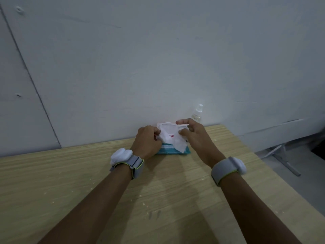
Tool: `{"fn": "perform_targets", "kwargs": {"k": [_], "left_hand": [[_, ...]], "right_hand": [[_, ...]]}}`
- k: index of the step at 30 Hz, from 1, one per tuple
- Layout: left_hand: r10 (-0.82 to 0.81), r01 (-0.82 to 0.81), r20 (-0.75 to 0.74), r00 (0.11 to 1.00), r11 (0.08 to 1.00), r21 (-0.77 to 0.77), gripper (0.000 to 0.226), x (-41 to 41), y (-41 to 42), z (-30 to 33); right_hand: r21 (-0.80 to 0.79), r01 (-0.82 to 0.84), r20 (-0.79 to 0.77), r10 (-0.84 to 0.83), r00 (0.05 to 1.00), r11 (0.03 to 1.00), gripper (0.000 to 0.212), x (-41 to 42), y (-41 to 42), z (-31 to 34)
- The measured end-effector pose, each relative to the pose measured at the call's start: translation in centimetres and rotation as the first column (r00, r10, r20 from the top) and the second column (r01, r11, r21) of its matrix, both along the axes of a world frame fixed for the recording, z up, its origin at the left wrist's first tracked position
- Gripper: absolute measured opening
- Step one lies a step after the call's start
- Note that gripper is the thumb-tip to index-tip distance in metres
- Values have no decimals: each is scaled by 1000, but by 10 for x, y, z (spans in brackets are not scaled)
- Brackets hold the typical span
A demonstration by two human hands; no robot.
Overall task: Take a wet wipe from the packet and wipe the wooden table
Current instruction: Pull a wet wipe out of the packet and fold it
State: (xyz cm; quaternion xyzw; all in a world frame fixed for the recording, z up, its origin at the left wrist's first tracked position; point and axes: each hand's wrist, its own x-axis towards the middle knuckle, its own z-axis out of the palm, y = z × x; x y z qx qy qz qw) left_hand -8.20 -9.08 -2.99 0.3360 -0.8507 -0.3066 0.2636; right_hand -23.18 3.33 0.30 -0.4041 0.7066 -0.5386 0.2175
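Fingers of my left hand (146, 138) pinch one edge of the thin white wet wipe (176, 142), while my right hand (192, 133) curls on the open white flip lid (169, 127) of the teal soft-plastic packet (182, 151). It sits far back on the pale wooden surface (88, 173), near the wall. I judge the wipe limp, damp and easily torn; grip a corner.

table (88, 182) pale matt wood grain, crumb-flecked; packet (175, 151) teal plastic film, white hard-plastic lid; wipe (178, 143) soft white cloth; bottle (197, 113) at 1 o'clock clear plastic
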Motion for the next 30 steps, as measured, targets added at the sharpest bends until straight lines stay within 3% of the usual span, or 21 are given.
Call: {"fn": "perform_targets", "kwargs": {"k": [8, 10, 15, 18, 25, 30], "left_hand": [[-22, 21, 25, 999, 999, 24, 41, 1, 0, 0], [-23, 22, 24, 999, 999, 30, 39, 3, -1, 0], [-25, 24, 21, 999, 999, 47, 33, 4, 0, 0], [-21, 20, 10, 1000, 998, 53, 31, 4, 0, -1], [42, -35, -58, 997, 993, 108, 26, -2, -3, -3], [63, -39, -131, 989, 983, 178, 23, -1, -6, -3]], "right_hand": [[56, -209, 187, 195, 963, 976, 21, 4, 16, 4], [123, -233, 110, 220, 969, 965, 21, 8, 19, 0], [343, -100, -323, 218, 921, 934, 19, 11, 18, -11], [275, 26, -516, 125, 847, 961, 17, 11, 14, -17], [157, 8, -652, 98, 752, 988, 33, 20, -15, -21], [95, 68, -691, 16, 723, 993, 19, 22, -28, -25]]}}
